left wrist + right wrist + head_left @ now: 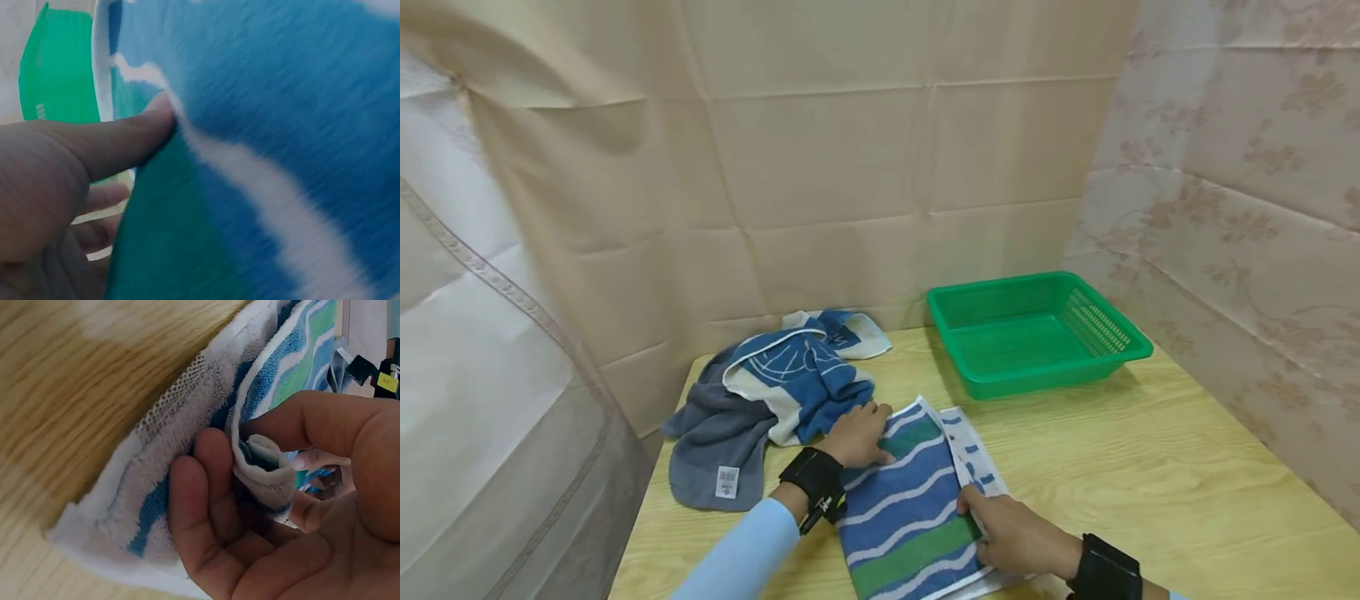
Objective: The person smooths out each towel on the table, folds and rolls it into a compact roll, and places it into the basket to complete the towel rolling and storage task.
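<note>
A striped towel [898, 500] in blue, green and white lies folded on the table. At its upper left edge is my left hand [857, 435], which holds that edge. The left wrist view shows the thumb [147, 122] on the striped face, other fingers partly hidden behind the cloth. My right hand [1018, 532] pinches the right edge of the upper layer, bending it up into a small fold [262, 469] between thumb and fingers. Beneath, a white lower layer [169, 469] with blue marks sticks out to the right.
A green plastic basket [1037, 375] stands at the back right of the wooden table [1187, 467]. Left of the striped towel lie a crumpled blue and white towel [790, 362] and a grey towel [718, 450] with a white label. Beige cloth [850, 167] hangs behind the table.
</note>
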Available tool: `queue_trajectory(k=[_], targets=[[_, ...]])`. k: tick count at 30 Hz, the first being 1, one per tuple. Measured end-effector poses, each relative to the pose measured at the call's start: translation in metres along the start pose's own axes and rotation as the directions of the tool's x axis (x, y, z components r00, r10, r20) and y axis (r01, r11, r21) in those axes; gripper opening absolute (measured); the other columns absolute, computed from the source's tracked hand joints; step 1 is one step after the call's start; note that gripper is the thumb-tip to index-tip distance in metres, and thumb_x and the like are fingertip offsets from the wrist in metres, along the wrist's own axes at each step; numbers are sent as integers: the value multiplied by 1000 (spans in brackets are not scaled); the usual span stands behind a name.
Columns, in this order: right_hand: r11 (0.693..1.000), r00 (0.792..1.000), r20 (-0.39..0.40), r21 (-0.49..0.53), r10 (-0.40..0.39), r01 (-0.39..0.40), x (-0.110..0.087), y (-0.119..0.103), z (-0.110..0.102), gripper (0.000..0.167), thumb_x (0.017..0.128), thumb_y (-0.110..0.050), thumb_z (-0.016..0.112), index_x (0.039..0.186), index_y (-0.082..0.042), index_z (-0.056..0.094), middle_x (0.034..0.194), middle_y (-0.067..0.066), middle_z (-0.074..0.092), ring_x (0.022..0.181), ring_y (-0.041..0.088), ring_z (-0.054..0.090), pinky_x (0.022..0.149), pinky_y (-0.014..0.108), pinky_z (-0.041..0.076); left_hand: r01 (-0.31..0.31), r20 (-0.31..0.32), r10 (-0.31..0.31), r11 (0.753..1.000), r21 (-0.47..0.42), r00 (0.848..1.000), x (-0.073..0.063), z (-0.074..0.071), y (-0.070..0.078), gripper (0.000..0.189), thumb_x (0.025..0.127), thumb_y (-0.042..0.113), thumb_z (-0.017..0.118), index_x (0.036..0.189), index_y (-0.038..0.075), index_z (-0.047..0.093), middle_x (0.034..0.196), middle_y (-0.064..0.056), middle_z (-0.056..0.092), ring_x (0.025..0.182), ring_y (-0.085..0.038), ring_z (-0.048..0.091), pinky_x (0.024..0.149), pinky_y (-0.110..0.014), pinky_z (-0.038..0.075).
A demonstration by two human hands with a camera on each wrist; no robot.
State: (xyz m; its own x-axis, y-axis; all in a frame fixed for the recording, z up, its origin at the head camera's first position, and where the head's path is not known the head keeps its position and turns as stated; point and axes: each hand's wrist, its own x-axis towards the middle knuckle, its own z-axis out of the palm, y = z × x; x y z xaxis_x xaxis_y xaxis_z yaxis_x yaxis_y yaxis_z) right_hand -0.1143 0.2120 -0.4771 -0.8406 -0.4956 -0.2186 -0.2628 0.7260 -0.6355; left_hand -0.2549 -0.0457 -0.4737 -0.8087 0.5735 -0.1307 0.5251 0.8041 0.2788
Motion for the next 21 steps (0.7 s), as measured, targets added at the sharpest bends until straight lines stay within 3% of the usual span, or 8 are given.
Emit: queue_trajectory(k=[5,8,10,12,14,16,18,21], targets=[[1000,999,29,7,-22,21,5,-6,6,50,80,8,68,121,-13,49,102,3,60,83,12,52,72,30,44,49,51,-44,992,-115,998,-13,-10,-19,65,80,29,91,132,7,58,116,-10,65,103,-28,64,85,-44,53],[999,999,22,33,-36,35,4,-9,6,59,81,10,64,133,-12,42,97,5,64,76,10,54,68,29,45,62,53,-51,972,-227,997,-18,-15,-29,41,85,28,87,113,8,66,94,-3,63,83,-22,61,72,-38,50],[998,1000,5,59,-20,19,2,-12,4,68,81,11,61,140,-11,37,84,2,65,63,10,50,58,27,40,42,22,-37,944,-326,999,-19,-18,-32,28,91,30,81,95,8,64,78,1,54,70,-17,54,65,-33,44],[997,1000,-16,82,-4,5,-1,-14,1,76,80,12,58,147,-11,32,70,-2,60,52,9,42,50,26,32,15,-16,-25,898,-439,1000,-20,-20,-34,31,99,33,71,85,10,58,71,2,45,63,-15,46,60,-30,38],[996,999,-35,89,11,-8,-5,-16,-2,78,79,11,55,150,-10,29,62,-5,55,47,9,36,47,26,25,-3,-51,-27,853,-523,998,-21,-22,-35,34,104,36,63,83,10,55,71,2,42,62,-14,45,60,-29,37],[997,999,-50,80,14,-10,-8,-15,-4,78,80,10,55,151,-9,29,62,-5,55,47,10,38,47,27,25,-10,-68,-36,815,-579,997,-23,-22,-35,32,107,37,58,87,12,56,74,2,45,65,-15,47,61,-30,38],[997,998,-49,70,28,-24,-10,-13,-5,75,82,7,56,151,-7,30,65,-4,57,49,11,42,47,27,27,-6,-63,-38,811,-584,997,-23,-21,-37,31,108,39,55,91,13,57,77,1,47,67,-17,49,62,-32,39],[996,997,-21,62,73,-71,-12,-5,-4,69,84,3,60,148,-6,35,69,0,57,50,13,47,47,27,31,-5,-25,-9,851,-526,1000,-25,-18,-42,35,107,44,54,91,14,59,76,3,49,65,-15,51,61,-31,41]])
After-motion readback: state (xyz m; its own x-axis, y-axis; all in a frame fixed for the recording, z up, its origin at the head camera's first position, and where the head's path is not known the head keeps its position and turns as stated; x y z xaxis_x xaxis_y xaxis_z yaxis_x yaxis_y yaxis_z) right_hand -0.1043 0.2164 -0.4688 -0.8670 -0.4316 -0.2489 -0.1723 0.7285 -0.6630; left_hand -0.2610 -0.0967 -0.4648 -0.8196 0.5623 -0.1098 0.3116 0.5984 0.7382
